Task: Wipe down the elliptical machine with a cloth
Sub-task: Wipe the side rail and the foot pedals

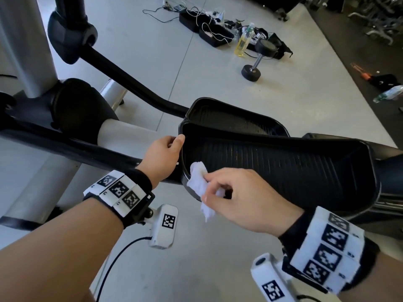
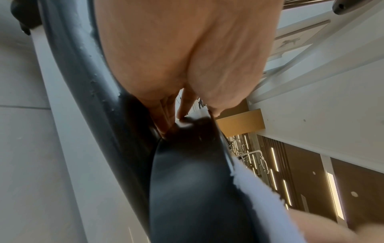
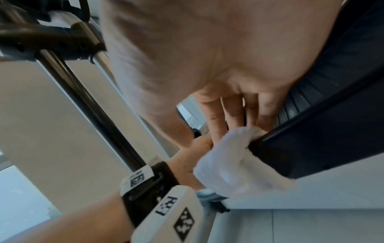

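Note:
The elliptical's near black ribbed pedal (image 1: 283,166) fills the middle of the head view, with a second pedal (image 1: 229,118) behind it. My left hand (image 1: 168,153) grips the near pedal's front rim, thumb over the edge; in the left wrist view the left hand (image 2: 178,115) has its fingers curled on the pedal (image 2: 193,180). My right hand (image 1: 235,192) pinches a white cloth (image 1: 201,186) and holds it against the pedal's near front rim. In the right wrist view the cloth (image 3: 228,164) wraps over the pedal rim (image 3: 311,148) under my right hand (image 3: 234,118).
The machine's black crank arm (image 1: 122,77) and grey frame tube (image 1: 122,131) lie left of the pedals. On the floor beyond are a dumbbell (image 1: 259,59), a yellow bottle (image 1: 243,43), black trays with cables (image 1: 202,25) and a plastic bottle (image 1: 388,94).

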Available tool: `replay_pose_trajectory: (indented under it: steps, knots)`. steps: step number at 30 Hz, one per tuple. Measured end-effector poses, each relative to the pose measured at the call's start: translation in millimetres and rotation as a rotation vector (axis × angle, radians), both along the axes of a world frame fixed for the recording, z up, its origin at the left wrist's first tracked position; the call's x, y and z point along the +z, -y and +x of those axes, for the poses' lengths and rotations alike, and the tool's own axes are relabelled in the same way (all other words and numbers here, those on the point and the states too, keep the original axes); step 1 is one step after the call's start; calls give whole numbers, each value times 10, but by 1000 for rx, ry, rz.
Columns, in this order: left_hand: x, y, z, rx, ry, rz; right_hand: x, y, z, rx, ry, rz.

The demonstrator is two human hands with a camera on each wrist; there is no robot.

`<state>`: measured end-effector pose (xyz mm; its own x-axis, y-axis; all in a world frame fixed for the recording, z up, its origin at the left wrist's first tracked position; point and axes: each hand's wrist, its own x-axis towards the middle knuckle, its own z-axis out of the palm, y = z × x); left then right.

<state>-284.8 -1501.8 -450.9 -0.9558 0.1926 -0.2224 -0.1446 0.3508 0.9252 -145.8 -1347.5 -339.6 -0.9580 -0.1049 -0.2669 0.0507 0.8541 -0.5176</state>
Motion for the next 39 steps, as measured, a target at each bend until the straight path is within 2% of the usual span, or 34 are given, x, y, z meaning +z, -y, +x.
replay_pose_trajectory:
  steps: [3,8,12,16,20,29,39]
  knots:
    - [40,-6,19,-40,27,37,-117,43,-52,-7,-63,58]
    - [57,32,51,-96,14,85,-276,177,-124,72,-97,269]
    - [63,-9,51,-89,5,52,-337,217,-74,98,-113,426]
    - [57,-59,56,-56,16,45,-363,145,28,105,-171,448]
    - [15,-81,53,-33,14,62,-344,-44,157,140,-251,440]
    - [25,-215,77,90,4,-20,-130,-646,537,70,-220,557]
    - [15,-251,61,90,-15,-45,251,-1289,845,71,-122,671]
